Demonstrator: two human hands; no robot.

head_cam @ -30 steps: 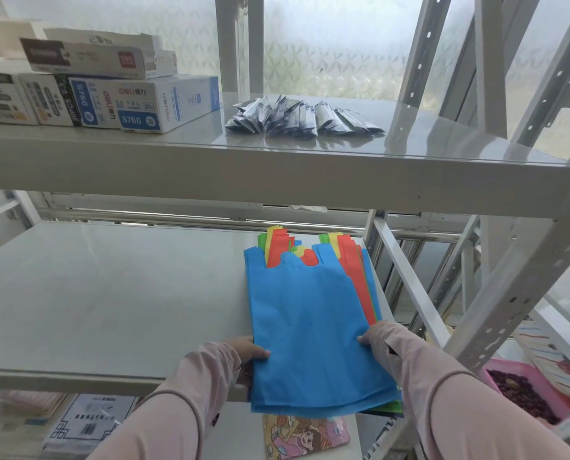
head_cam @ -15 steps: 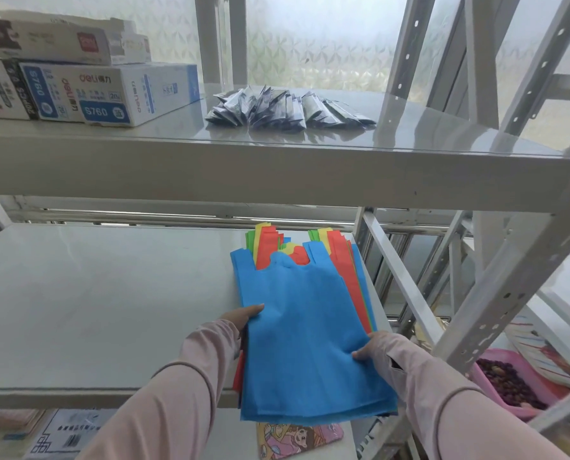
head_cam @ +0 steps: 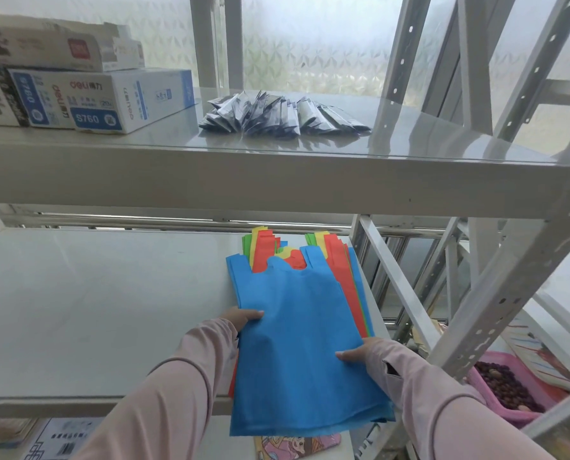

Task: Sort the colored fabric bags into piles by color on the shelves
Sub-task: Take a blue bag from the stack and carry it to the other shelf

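Head view: a person in pink sleeves faces a grey metal rack.
Stack (head_cam: 297, 343): mixed fabric bags on the right end of the middle shelf (head_cam: 94, 310), blue on top, with red, yellow and green handles fanned out behind; its near end overhangs the shelf edge.
Left hand (head_cam: 242, 318): now pinching the left edge of the stack, thumb on top; a second ago it sat lower, near the corner.
Right hand (head_cam: 360, 351): fingers flat on the blue bag, pressing it down; how much is gripped cannot be told.
Change: the stack has slid slightly toward the person.
Meaning: sorting has probably not begun; no colour piles show.
Surface: smooth, glossy, bare to the left.
Room: boxes (head_cam: 87, 94) and dark packets (head_cam: 283, 114) on the upper shelf, frosted window behind, pink tub (head_cam: 509, 390) lower right.
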